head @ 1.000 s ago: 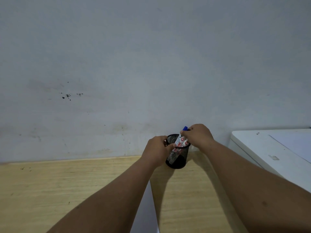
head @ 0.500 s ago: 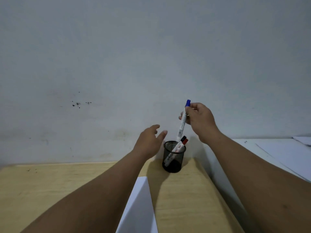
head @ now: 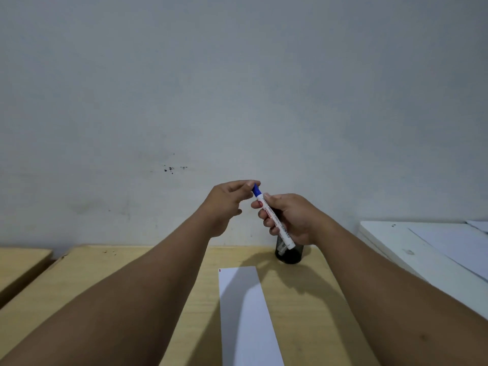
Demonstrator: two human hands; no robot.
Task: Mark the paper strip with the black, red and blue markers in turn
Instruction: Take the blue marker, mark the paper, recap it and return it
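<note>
My right hand [head: 293, 220] grips the white barrel of the blue marker [head: 274, 223], held above the desk with its blue cap [head: 256, 192] tilted up and to the left. The thumb and finger of my left hand [head: 227, 204] pinch that cap. A white paper strip [head: 245, 318] lies lengthwise on the wooden desk [head: 105, 273] between my forearms, with a small red mark at its far left corner. Behind my right hand stands the black mesh pen cup [head: 289, 253]; its contents are hidden.
A white cabinet top [head: 422, 249] with loose paper sheets sits at the right, level with the desk. A grey wall rises directly behind the desk. A second wooden surface [head: 21, 260] lies at the far left across a gap.
My right hand lifted the blue marker out of the pen cup and brought it lower and nearer. My left hand left the cup and closed on the marker's cap.
</note>
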